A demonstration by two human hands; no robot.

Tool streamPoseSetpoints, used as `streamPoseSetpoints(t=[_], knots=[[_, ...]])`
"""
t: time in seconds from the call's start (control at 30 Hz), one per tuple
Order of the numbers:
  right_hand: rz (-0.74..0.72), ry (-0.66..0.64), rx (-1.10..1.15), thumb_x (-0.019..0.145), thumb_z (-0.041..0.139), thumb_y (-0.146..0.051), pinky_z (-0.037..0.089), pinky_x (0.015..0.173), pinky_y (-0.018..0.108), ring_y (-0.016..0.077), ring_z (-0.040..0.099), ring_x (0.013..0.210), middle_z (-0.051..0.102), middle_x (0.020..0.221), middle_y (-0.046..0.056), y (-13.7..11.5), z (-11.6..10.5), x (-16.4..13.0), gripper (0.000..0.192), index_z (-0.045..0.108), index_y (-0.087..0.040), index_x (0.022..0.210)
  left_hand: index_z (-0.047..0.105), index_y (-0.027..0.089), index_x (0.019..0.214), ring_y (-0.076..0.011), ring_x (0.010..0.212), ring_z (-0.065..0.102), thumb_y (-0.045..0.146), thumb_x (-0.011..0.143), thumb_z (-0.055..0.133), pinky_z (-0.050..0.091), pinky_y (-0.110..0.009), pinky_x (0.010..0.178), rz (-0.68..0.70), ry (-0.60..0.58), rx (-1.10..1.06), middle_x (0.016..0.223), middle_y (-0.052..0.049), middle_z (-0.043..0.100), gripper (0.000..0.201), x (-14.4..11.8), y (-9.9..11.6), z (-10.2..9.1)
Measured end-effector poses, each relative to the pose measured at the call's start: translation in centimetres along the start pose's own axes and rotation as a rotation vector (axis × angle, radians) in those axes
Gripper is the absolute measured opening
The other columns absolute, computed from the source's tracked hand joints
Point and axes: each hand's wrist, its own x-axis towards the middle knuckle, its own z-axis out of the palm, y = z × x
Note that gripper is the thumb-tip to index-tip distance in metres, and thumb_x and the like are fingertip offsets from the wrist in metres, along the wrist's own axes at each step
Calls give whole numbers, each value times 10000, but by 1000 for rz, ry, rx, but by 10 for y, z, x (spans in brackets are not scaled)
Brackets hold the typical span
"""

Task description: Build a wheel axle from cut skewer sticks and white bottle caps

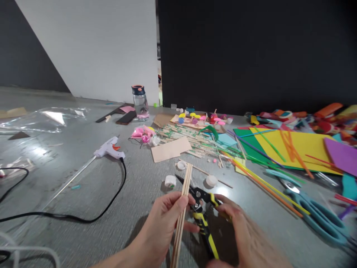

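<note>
My left hand (160, 221) is closed around a small bundle of thin wooden sticks (187, 178), with the thumb pressed on top. The sticks point away from me, their far ends roughly level. In my right hand (245, 232) is a pair of black and yellow cutting pliers (205, 227), its handles spread apart. The pliers' jaws lie behind the sticks, partly hidden by them, so I cannot tell whether they touch. Just beyond are a small white block (170, 181), a white round cap (211, 181) and another white cap (181, 165).
A white glue gun (110, 148) with a black cord lies on the grey table at left. A water bottle (140, 103) stands at the back. More sticks (178, 133) and a cardboard piece (170, 149) lie ahead. Blue scissors (318, 214) and coloured sheets (298, 145) are at right.
</note>
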Motion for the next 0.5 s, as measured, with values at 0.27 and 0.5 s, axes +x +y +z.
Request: streamPoseSetpoints(t=[0.27,0.5], knots=[[84,-10,-112,809,509,-226,555,1005,480,356,482,1365,371,1555,223,-10,19,-3,660,318,-141,1435,729,140,788,-113,672,559,594,689,833,603,-219,576,-5,-17,26,808,-29,623,477,-1,1,1],[130,-23,-72,792,610,-266,516,1050,532,392,427,1399,264,1598,241,-8,10,-5,804,215,-142,1482,743,136,759,-120,702,547,586,686,840,615,-226,565,19,-33,20,832,-36,612,466,-4,-2,1]])
